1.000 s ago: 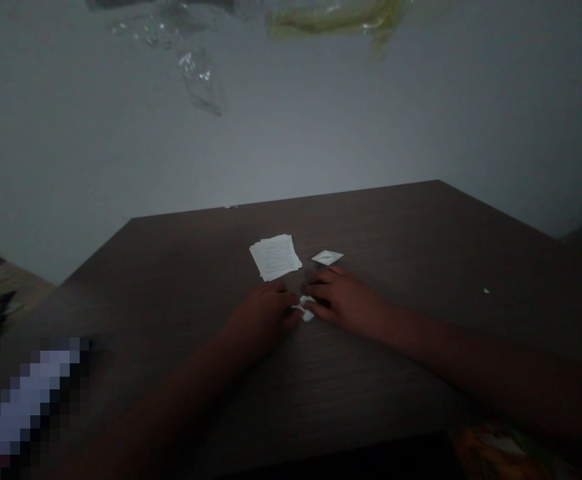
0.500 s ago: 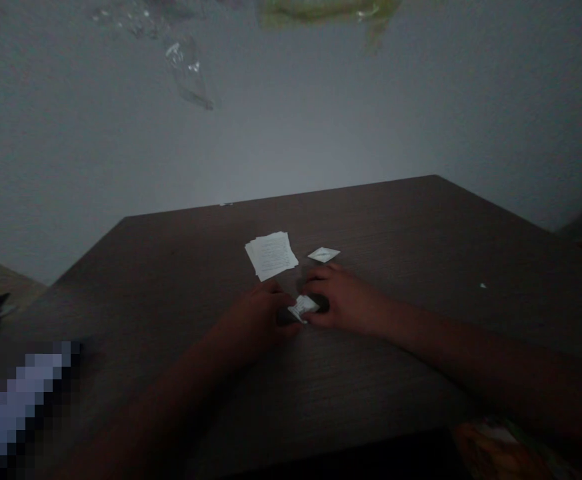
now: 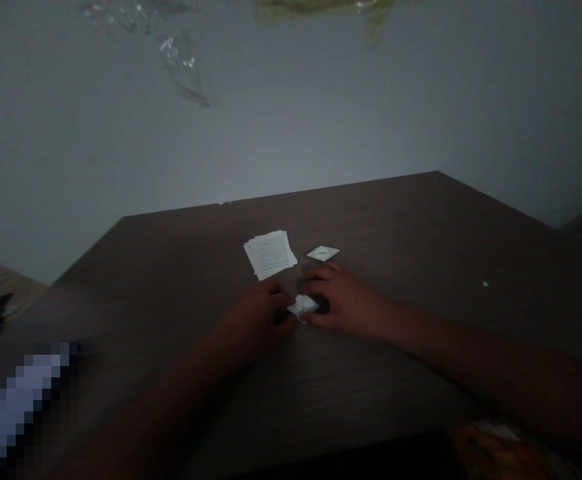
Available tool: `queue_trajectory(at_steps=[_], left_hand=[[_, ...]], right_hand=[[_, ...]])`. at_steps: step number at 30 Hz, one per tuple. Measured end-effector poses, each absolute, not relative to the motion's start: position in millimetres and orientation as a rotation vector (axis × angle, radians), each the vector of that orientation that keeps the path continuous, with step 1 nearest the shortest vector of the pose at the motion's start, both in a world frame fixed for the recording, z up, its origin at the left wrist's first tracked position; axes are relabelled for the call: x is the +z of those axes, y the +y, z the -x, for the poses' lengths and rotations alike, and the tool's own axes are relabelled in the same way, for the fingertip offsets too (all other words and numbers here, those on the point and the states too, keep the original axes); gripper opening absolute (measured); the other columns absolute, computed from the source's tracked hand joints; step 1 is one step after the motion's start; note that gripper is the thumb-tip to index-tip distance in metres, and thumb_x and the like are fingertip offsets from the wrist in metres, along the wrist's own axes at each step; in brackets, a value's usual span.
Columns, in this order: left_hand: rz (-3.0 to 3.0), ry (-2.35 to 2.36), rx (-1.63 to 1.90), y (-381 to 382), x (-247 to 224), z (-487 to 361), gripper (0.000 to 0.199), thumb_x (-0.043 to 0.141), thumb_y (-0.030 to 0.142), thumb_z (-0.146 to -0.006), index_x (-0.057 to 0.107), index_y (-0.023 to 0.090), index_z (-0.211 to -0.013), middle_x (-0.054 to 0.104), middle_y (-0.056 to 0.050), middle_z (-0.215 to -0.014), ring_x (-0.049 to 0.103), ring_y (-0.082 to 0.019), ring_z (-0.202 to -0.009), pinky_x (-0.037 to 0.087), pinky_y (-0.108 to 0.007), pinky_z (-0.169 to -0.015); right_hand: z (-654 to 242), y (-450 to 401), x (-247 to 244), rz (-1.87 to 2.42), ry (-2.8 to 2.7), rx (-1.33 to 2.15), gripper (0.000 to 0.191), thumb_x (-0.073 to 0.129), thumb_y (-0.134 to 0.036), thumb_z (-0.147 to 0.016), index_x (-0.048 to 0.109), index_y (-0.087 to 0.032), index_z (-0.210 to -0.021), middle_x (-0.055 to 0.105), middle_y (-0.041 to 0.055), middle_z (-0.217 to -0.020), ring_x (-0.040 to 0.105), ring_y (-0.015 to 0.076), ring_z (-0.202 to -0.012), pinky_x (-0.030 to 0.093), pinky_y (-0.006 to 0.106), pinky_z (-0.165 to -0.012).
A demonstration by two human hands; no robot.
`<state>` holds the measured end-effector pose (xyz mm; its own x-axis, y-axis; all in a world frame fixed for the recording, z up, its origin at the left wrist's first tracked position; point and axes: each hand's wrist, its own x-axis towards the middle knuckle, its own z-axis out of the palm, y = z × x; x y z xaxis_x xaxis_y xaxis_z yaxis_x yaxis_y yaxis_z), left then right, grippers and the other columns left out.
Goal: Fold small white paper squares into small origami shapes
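A small folded piece of white printed paper (image 3: 305, 305) lies low over the table between my two hands. My left hand (image 3: 258, 317) pinches its left corner between thumb and fingers. From the other side, my right hand (image 3: 343, 299) has its thumb at the paper's near edge and its fingers curled round the far edge. Just beyond my right fingertips rests a second folded paper (image 3: 323, 253), flat and diamond-shaped. A loose stack of printed paper squares (image 3: 271, 255) sits beyond my left hand. The light is dim, so the exact folds are hard to make out.
The brown wooden table (image 3: 395, 220) meets a pale wall (image 3: 291, 133). A tiny white scrap (image 3: 485, 284) lies to the right. At the lower left is a blurred-out pale object (image 3: 23, 400). Clear plastic (image 3: 183, 70) hangs on the wall.
My left thumb has drawn in slightly at the paper's near left edge, and the folded paper looks a little flatter. The other papers stay put; the view has shifted slightly.
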<state>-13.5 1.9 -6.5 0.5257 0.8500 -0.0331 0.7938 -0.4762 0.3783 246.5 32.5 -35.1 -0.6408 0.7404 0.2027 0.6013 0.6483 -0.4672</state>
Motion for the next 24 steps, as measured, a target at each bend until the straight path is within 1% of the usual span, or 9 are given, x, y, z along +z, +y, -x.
queue_trajectory(at_steps=[4,7,9,11,13,18,20,24], left_hand=[[-2.471,1.426,0.136,2.9,-13.5,13.1,0.013,0.085,0.027,-0.109,0.095,0.025,-0.118,0.082,-0.01,-0.125,0.081,-0.033,-0.114,0.066,-0.05,-0.112],[-2.489,1.434,0.131,3.4,-16.9,12.9,0.014,0.085,0.026,-0.108,0.094,0.026,-0.119,0.082,-0.01,-0.125,0.081,-0.032,-0.114,0.066,-0.047,-0.109],[-2.498,1.406,0.166,3.4,-17.6,13.2,0.016,0.085,0.024,-0.108,0.094,0.026,-0.12,0.082,-0.01,-0.125,0.08,-0.031,-0.114,0.066,-0.045,-0.107],[-2.504,1.39,0.198,3.1,-17.3,13.8,0.016,0.084,0.023,-0.107,0.094,0.025,-0.12,0.083,-0.009,-0.125,0.08,-0.03,-0.113,0.066,-0.045,-0.107],[-2.507,1.381,0.2,2.7,-16.8,14.3,0.015,0.083,0.022,-0.107,0.094,0.024,-0.117,0.083,-0.009,-0.124,0.08,-0.03,-0.111,0.067,-0.045,-0.107],[-2.508,1.405,0.182,2.3,-17.8,13.6,0.015,0.081,0.025,-0.108,0.093,0.027,-0.117,0.084,-0.01,-0.126,0.08,-0.031,-0.115,0.067,-0.046,-0.108],[-2.507,1.405,0.171,2.6,-17.9,12.6,0.015,0.082,0.026,-0.108,0.093,0.027,-0.117,0.083,-0.01,-0.125,0.08,-0.032,-0.115,0.067,-0.048,-0.107],[-2.479,1.428,0.126,3.5,-14.9,10.4,0.016,0.083,0.028,-0.108,0.095,0.027,-0.12,0.083,-0.01,-0.126,0.081,-0.033,-0.114,0.067,-0.048,-0.105]], right_hand=[[-246.8,33.3,-31.9,1.061,-2.491,0.559,0.041,0.104,-0.036,-0.097,0.093,-0.024,-0.135,0.084,0.0153,-0.143,0.075,0.0428,-0.142,0.06,0.063,-0.127],[-248.5,34.1,-28.7,1.037,-2.484,0.591,0.045,0.107,-0.035,-0.092,0.093,-0.023,-0.134,0.083,0.0152,-0.145,0.074,0.0429,-0.144,0.059,0.063,-0.128],[-248.9,34.2,-28.1,1.016,-2.471,0.61,0.04,0.107,-0.034,-0.092,0.094,-0.024,-0.128,0.084,0.0142,-0.142,0.075,0.0411,-0.142,0.059,0.062,-0.128],[-248.2,34.1,-29.5,1.012,-2.445,0.616,0.03,0.105,-0.035,-0.097,0.093,-0.024,-0.122,0.084,0.0133,-0.138,0.076,0.0389,-0.138,0.059,0.061,-0.126],[-246.8,34.3,-32.7,1.02,-2.422,0.609,0.026,0.103,-0.034,-0.099,0.093,-0.024,-0.12,0.084,0.0132,-0.137,0.076,0.0384,-0.137,0.059,0.061,-0.125],[-246.1,36.5,-39.2,1.03,-2.415,0.592,0.032,0.106,-0.031,-0.094,0.092,-0.027,-0.123,0.083,0.0117,-0.137,0.075,0.0395,-0.137,0.059,0.061,-0.122],[-247.5,37.2,-37.9,1.028,-2.422,0.599,0.033,0.105,-0.03,-0.093,0.092,-0.026,-0.123,0.083,0.0115,-0.136,0.075,0.0394,-0.136,0.058,0.061,-0.123],[-249.8,36.6,-31.0,1.025,-2.44,0.633,0.043,0.109,-0.029,-0.087,0.091,-0.026,-0.126,0.082,0.0123,-0.14,0.074,0.0407,-0.139,0.058,0.063,-0.126]])
